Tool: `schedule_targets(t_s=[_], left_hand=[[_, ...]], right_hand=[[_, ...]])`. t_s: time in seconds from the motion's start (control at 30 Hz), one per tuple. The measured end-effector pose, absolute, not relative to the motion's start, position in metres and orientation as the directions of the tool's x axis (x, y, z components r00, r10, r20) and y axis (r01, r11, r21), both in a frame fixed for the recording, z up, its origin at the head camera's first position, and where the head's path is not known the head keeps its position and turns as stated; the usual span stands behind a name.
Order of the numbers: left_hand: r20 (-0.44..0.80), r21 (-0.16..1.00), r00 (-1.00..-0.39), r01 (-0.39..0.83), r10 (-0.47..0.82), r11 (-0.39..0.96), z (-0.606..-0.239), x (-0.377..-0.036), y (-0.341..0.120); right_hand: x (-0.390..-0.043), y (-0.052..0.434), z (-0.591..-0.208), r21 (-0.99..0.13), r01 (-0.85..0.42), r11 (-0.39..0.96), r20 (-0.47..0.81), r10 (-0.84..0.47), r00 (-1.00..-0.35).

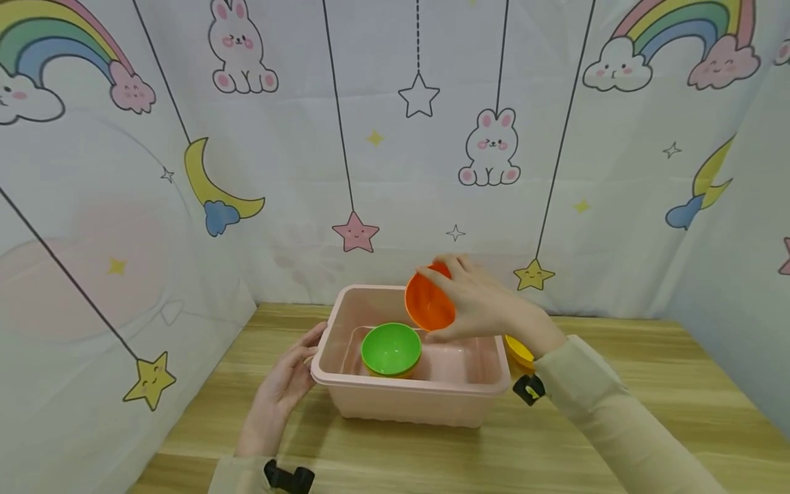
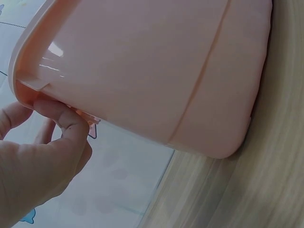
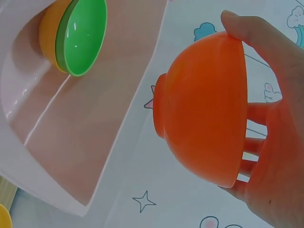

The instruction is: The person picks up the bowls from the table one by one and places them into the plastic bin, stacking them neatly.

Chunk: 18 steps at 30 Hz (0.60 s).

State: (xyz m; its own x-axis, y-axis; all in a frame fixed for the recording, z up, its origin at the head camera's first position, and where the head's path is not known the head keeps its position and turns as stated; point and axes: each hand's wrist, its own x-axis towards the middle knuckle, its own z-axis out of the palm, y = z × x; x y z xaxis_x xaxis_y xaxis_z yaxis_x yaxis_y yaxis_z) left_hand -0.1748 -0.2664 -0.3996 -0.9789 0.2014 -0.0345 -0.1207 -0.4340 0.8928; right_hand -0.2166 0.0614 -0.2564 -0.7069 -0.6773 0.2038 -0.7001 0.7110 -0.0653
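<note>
My right hand (image 1: 478, 295) grips an orange bowl (image 1: 428, 302) by its rim, tilted above the back right part of a pink plastic bin (image 1: 410, 398). In the right wrist view the bowl (image 3: 204, 111) has its foot towards the bin, the thumb at one side of the rim and several fingers along it. A green bowl (image 1: 391, 348) sits nested in a yellow-orange bowl (image 3: 49, 35) on the bin's floor, left of its middle. My left hand (image 1: 289, 377) holds the bin's left rim, its fingers (image 2: 61, 114) curled at the lip in the left wrist view.
A yellow bowl (image 1: 520, 351) stands on the wooden table (image 1: 586, 425) just right of the bin, partly hidden by the right forearm. Behind the bin hangs a white printed cloth (image 1: 296, 171), which also closes off both sides of the table.
</note>
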Motion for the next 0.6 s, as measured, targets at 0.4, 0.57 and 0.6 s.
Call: schedule_targets(t_s=[0.4, 0.57, 0.6], left_hand=[[-0.031, 0.905, -0.979, -0.113, 0.201, -0.410, -0.400, -0.172, -0.267], [-0.029, 0.903, -0.978, -0.113, 0.205, -0.414, -0.399, -0.173, -0.266], [-0.033, 0.902, -0.979, -0.116, 0.201, -0.416, -0.399, -0.173, -0.265]], right_hand=[[-0.226, 0.048, -0.261, -0.061, -0.714, 0.698, 0.189, -0.694, -0.695], [-0.228, 0.044, -0.262, -0.055, -0.714, 0.698, 0.181, -0.696, -0.694], [-0.229, 0.043, -0.262, -0.051, -0.716, 0.696, 0.180, -0.699, -0.692]])
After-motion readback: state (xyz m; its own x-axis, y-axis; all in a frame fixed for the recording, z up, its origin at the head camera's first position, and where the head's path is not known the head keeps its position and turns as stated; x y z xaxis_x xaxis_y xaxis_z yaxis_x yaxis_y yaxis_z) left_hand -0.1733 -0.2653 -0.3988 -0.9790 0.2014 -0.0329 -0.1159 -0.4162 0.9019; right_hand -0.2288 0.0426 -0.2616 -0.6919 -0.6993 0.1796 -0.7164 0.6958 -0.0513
